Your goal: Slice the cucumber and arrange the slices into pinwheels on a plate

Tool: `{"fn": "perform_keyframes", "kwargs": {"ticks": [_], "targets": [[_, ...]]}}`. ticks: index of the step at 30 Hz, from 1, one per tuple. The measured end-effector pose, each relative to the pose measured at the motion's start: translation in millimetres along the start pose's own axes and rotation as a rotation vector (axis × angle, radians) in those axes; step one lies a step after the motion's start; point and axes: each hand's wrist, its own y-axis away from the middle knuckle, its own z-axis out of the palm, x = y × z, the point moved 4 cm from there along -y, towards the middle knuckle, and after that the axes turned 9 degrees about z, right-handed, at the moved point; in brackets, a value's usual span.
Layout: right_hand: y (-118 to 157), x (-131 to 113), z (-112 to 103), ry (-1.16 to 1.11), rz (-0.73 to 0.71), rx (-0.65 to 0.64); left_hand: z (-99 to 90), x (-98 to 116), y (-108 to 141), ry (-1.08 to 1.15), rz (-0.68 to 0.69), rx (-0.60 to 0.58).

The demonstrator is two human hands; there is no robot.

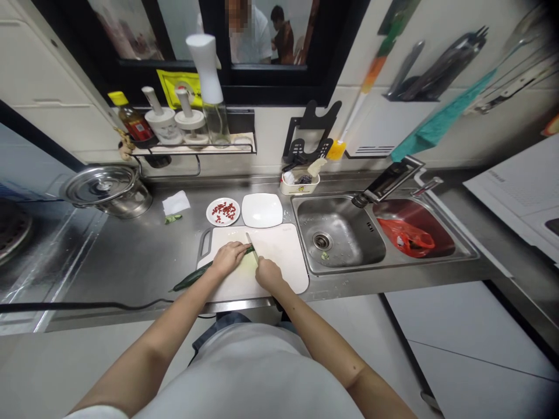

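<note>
A long dark green cucumber [192, 278] lies slantwise over the left part of a white cutting board [279, 279]. My left hand [229, 258] is closed around it near its right end. In my right hand [268, 274] is a kitchen knife [252, 244], its handle hidden by my fingers. The blade meets the cucumber's end just right of my left fingertips. Behind the board stand a small white plate [211, 215] of chopped red pieces and a white squarish plate [262, 210] with nothing on it.
Right of the board is a double steel sink [349, 233] with a faucet [384, 180] and a red plastic bag [408, 237]. A lidded steel pot [107, 192] stands at left. White paper [176, 202] and green scraps [173, 219] lie nearby. A condiment shelf [192, 149] hangs behind; people show through the window.
</note>
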Motion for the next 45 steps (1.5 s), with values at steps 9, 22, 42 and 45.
{"fn": "perform_keyframes", "kwargs": {"ticks": [9,22,42,45], "targets": [[-7.2,-4.2,0.6,-0.011,0.022,0.026,-2.1,3.8,2.2,-0.001,-0.011,0.033],[26.4,10.7,16.8,0.028,0.078,0.000,-0.1,2.7,3.8,0.013,-0.023,0.050],[-7.0,-12.2,-2.2,0.010,0.049,0.047,-1.8,6.3,5.0,0.012,-0.034,0.064],[-4.7,-10.5,-0.5,0.015,0.044,0.050,-2.1,6.3,5.0,0.016,-0.032,0.063]]}}
